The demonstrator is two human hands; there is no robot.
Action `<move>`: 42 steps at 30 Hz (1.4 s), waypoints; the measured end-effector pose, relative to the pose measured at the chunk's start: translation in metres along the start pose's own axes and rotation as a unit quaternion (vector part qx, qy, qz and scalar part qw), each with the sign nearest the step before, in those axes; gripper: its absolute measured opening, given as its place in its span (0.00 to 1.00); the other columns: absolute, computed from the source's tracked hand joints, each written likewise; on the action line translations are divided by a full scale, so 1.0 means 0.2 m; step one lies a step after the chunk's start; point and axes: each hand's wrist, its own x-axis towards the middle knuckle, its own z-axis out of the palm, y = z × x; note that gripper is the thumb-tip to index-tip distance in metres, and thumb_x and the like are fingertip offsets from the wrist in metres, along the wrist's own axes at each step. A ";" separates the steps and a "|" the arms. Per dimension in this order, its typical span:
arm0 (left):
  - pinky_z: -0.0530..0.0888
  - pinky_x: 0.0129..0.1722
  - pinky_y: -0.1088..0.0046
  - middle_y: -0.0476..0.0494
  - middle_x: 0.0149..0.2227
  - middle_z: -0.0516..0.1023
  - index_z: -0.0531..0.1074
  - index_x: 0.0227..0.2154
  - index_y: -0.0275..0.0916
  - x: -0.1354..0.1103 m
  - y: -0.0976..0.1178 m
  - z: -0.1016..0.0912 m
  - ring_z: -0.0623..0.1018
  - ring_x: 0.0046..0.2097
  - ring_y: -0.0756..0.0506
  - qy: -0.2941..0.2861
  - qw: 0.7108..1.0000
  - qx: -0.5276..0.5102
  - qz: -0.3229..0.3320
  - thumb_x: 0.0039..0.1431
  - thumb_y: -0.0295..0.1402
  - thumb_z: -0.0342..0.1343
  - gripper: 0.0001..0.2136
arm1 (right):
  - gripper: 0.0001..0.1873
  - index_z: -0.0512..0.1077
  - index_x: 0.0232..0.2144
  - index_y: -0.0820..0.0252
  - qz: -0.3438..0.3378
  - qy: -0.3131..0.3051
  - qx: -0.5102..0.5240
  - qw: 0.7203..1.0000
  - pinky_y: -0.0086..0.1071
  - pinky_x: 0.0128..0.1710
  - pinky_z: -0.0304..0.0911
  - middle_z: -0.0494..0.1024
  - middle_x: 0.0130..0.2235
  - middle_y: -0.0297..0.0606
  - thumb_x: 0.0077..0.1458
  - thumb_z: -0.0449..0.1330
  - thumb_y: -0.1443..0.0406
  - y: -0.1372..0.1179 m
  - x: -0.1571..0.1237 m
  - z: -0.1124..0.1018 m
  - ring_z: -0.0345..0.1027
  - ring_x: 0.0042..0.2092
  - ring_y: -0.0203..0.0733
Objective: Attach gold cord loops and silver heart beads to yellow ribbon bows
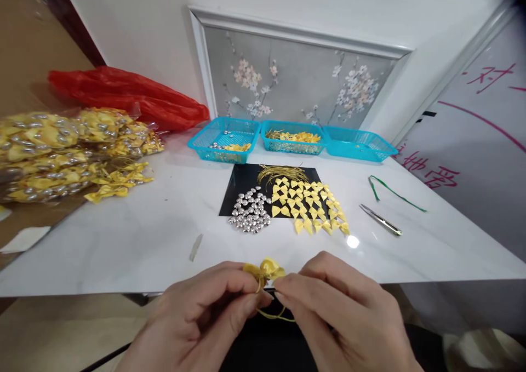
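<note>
Both my hands meet at the near edge of the white table [143, 240]. My left hand [201, 317] pinches a small yellow ribbon bow [265, 269] between thumb and fingers. My right hand [341, 317] is closed on the thin gold cord [275, 313] that loops below the bow. On a black mat [238, 188] ahead lie a pile of silver heart beads [250, 214], rows of yellow bows [310, 203] and a bundle of gold cords [281, 172].
Three turquoise baskets [292, 137] line the wall, two with parts inside. Clear bags of finished yellow pieces [61, 153] and a red plastic bag [131, 95] lie at left. Metal tweezers [381, 219] and a green tie [392, 192] rest at right.
</note>
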 end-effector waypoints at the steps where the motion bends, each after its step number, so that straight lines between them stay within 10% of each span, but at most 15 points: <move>1: 0.75 0.34 0.75 0.50 0.32 0.82 0.78 0.30 0.48 0.00 0.00 0.00 0.80 0.36 0.45 0.003 1.000 -0.005 0.000 0.62 0.40 0.56 0.09 | 0.13 0.77 0.41 0.58 -0.009 0.004 -0.011 1.000 0.24 0.23 0.64 0.73 0.30 0.34 0.60 0.59 0.77 0.01 0.00 0.01 0.67 0.27 0.32; 8: 0.74 0.26 0.78 0.52 0.24 0.77 0.78 0.27 0.46 0.03 0.01 0.00 0.77 0.24 0.49 0.003 0.998 -0.056 -0.022 0.61 0.37 0.55 0.09 | 0.12 0.78 0.37 0.62 -0.036 0.064 -0.083 0.994 0.29 0.28 0.64 0.73 0.29 0.37 0.62 0.55 0.77 0.05 0.01 0.10 0.66 0.29 0.37; 28: 0.79 0.41 0.68 0.50 0.31 0.75 0.71 0.29 0.42 0.11 -0.05 0.04 0.78 0.37 0.45 -0.039 0.978 -0.190 -0.075 0.64 0.41 0.54 0.11 | 0.14 0.73 0.31 0.59 -0.068 -0.069 -0.179 0.979 0.32 0.27 0.55 0.72 0.31 0.36 0.64 0.53 0.75 0.13 0.04 0.14 0.63 0.31 0.40; 42: 0.73 0.35 0.70 0.48 0.29 0.77 0.71 0.28 0.42 0.10 -0.02 0.02 0.76 0.34 0.45 -0.060 0.993 -0.083 -0.058 0.63 0.41 0.53 0.11 | 0.15 0.73 0.34 0.63 -0.057 -0.032 -0.182 0.981 0.33 0.28 0.53 0.69 0.28 0.37 0.65 0.49 0.76 0.11 0.02 0.19 0.59 0.29 0.42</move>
